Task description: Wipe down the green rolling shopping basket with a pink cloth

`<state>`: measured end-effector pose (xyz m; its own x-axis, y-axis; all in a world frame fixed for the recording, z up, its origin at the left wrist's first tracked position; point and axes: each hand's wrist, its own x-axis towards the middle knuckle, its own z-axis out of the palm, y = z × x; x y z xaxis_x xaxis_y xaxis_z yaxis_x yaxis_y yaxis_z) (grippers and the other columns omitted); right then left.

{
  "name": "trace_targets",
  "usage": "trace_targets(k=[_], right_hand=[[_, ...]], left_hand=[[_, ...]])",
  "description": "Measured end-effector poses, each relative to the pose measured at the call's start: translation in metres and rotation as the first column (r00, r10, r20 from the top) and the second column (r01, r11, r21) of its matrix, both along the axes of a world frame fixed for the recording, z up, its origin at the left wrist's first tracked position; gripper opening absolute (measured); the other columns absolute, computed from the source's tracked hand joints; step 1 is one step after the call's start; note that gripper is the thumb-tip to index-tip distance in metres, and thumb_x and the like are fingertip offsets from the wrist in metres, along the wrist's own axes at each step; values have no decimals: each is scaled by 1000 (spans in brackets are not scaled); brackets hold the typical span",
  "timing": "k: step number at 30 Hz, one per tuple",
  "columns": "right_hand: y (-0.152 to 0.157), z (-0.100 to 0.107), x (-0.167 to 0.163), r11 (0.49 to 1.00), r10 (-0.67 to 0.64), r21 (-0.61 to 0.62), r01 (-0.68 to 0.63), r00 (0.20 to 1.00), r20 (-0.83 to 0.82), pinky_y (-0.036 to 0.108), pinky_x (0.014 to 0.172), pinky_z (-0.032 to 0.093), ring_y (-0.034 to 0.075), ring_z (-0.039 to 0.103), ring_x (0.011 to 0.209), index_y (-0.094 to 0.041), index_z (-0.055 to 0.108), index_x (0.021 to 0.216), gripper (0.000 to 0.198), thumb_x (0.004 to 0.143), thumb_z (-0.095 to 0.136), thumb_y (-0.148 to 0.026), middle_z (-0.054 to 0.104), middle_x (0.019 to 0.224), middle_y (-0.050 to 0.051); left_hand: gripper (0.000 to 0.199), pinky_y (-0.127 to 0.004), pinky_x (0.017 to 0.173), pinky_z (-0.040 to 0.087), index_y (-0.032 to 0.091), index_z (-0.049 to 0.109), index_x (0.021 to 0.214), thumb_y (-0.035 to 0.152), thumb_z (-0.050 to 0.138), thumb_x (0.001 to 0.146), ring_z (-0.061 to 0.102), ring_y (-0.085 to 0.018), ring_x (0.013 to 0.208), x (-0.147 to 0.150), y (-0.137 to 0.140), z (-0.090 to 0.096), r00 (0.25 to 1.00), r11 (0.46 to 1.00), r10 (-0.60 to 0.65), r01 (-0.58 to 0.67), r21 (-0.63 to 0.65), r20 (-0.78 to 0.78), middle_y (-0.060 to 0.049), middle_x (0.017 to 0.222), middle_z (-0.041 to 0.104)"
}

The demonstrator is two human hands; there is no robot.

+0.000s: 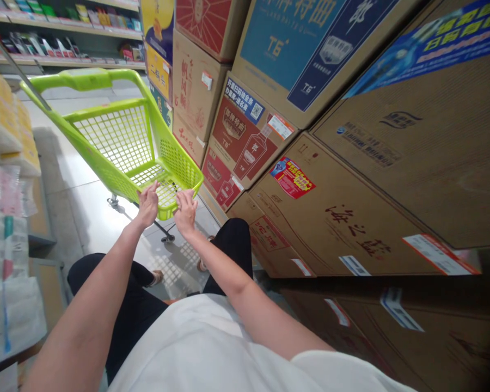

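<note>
A bright green plastic shopping cart [108, 98] stands in front of me, its handle at the far end and its lower, narrow end toward me. The bottom of its basket shows through the lattice, with nothing large lying in it. My left hand [148, 204] is curled at the left corner of the near rim, fingers bent over the edge. On the right corner, my right hand [185, 210] closes around the same rim. Parts of the fingertips are hard to make out against the green plastic.
Stacked cardboard cartons [330, 207] form a wall close along my right. Plastic-wrapped packs [8, 114] sit on the left beside the aisle. Shelves [65, 60] with small goods cross the back. Pale floor tiles [65, 201] run under the cart, and my feet stand behind it.
</note>
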<state>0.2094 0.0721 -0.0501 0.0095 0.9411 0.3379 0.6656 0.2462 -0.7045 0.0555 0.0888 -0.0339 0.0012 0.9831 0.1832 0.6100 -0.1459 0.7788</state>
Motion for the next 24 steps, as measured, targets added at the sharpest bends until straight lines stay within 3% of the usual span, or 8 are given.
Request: trace_targets(k=[4,7,12,16,18,21,24], right_hand=[[-32,-19,-12,976,173,132,-175,985,22,36,118,31,17,36,150,-19,51,144,64,85,38,1,51,153,9],[-24,-22,-3,971,174,164,-172,985,1,35,116,35,17,42,146,-20,57,138,55,89,41,-2,55,149,9],[-10,-20,-8,988,43,148,-33,997,-66,39,115,38,20,50,138,-21,64,126,47,89,42,-2,63,136,9],[-21,-36,-15,982,7,186,18,991,-132,39,119,38,21,45,141,-21,62,128,51,83,47,-4,50,146,11],[-22,-48,-11,983,-107,120,138,967,-230,39,116,41,22,48,138,-19,61,126,51,79,48,-4,48,143,14],[-16,-55,-1,935,-354,-112,336,872,-337,42,109,48,23,57,122,-16,62,118,50,73,45,-3,56,123,14],[-11,-48,-3,936,-349,-103,336,853,-387,42,111,46,22,57,121,-16,60,119,50,73,43,-3,58,121,13]], left_hand=[[85,-51,127,-10,23,27,162,68,-1,95,24,-24,152,-4,-4,3,1000,1000,-19,19,5,-24,-11,153,50],[84,-50,127,-10,23,26,162,67,-2,96,24,-23,152,-6,-5,4,999,1000,-28,28,-3,-32,-11,152,51],[86,-52,127,-7,24,29,161,69,-2,95,27,-24,150,-2,-2,0,1000,1000,-5,5,-2,-29,-12,149,54],[87,-52,127,-6,25,33,160,70,-2,94,30,-24,148,-1,-2,-2,999,1000,-7,8,19,-32,-12,148,55],[85,-52,127,-7,26,33,160,70,-1,94,29,-24,149,-3,-4,-1,999,1000,-25,25,6,-31,-11,149,54],[84,-52,127,-8,28,34,159,69,-2,95,28,-24,149,-4,-6,1,999,999,-34,34,-8,-30,-9,150,54],[84,-51,127,-8,28,35,158,69,-3,95,29,-23,148,-4,-4,-1,999,1000,-27,27,-5,-38,-9,149,54]])
